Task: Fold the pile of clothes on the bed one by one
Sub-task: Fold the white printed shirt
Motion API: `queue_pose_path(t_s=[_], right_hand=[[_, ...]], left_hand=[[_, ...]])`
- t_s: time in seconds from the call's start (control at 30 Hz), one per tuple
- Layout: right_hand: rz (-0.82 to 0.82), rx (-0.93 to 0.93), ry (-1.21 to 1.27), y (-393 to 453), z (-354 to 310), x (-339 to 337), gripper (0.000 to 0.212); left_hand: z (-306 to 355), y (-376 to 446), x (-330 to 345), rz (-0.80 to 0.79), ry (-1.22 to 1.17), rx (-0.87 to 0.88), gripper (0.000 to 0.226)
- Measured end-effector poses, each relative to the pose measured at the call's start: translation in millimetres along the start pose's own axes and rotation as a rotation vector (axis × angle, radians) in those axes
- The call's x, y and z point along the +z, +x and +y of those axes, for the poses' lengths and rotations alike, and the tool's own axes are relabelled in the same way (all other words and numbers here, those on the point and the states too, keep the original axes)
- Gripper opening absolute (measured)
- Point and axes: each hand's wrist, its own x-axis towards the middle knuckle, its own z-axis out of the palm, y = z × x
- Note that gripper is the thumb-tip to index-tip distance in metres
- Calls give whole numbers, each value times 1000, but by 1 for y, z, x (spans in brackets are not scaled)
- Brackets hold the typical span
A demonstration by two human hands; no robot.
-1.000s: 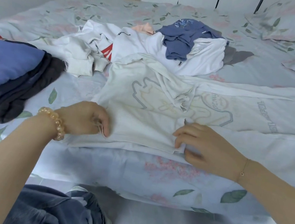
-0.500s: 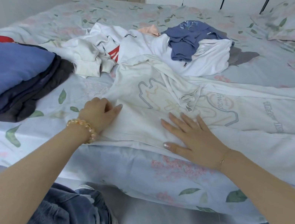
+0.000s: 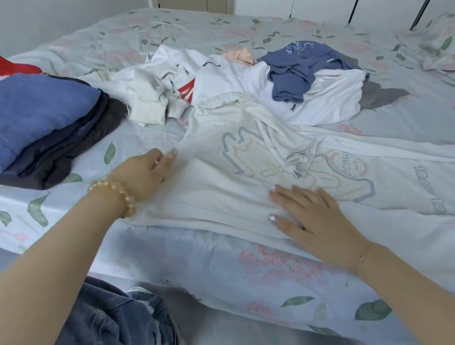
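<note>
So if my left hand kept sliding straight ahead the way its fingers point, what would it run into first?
Probably the left edge of the white hoodie: the left hand points up and slightly right along it. Beyond that comes the crumpled white garment in the pile, though depth is hard to judge.

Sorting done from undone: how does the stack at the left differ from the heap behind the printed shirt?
The stack is folded flat in layers; the heap lies crumpled. The stack is mostly blue and dark; the heap is mostly white with one blue piece. Both rest on the bed.
</note>
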Motion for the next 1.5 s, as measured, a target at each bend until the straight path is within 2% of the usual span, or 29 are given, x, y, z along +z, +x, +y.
queue_pose_path(t_s=[0.07,0.13,0.23,0.33,0.4,0.53,0.63,0.7,0.8,0.87,0.97,1.1,1.2,1.3,1.37,1.4,1.5], right_hand=[[105,57,135,12,1,-12,64],[163,52,204,35,-2,-18,48],[85,36,311,74,-19,-14,44],[89,46,213,111,-38,-3,48],[97,40,302,129,-51,2,44],[65,-24,384,150,-67,12,26],[198,-13,528,153,-66,4,18],[260,-7,456,152,-63,0,17],[174,-2,196,148,-67,7,30],[176,2,79,149,-69,13,42],[232,1,-41,139,-69,4,50],[121,-51,-132,94,-59,-10,52],[-2,-15,-168,61,-45,-6,63],[-58,39,-123,40,-28,13,79],[-30,6,-70,34,-20,17,91],[-26,-19,-20,32,-17,15,88],[76,-101,203,20,3,0,53]], left_hand=[[-12,-6,-18,-62,-166,-80,56],[-21,-17,-26,-110,-205,-90,55],[-30,-29,-28,-221,-254,-60,43],[-37,-31,-25,-266,-76,112,25],[-41,-30,-21,-242,-44,185,31],[-46,-27,-22,-126,-145,150,31],[-46,-25,-22,-75,-56,187,25],[-44,-23,-21,-39,41,186,24],[-39,-19,-18,-29,211,123,26],[-36,-19,-17,-18,321,113,24],[-27,-21,-14,101,420,260,24],[18,-21,5,168,187,495,43],[48,-12,33,43,165,520,53],[53,-4,64,-257,396,371,58],[52,-1,75,-371,525,285,61],[54,0,75,-400,535,258,61],[75,5,63,-420,570,207,63]])
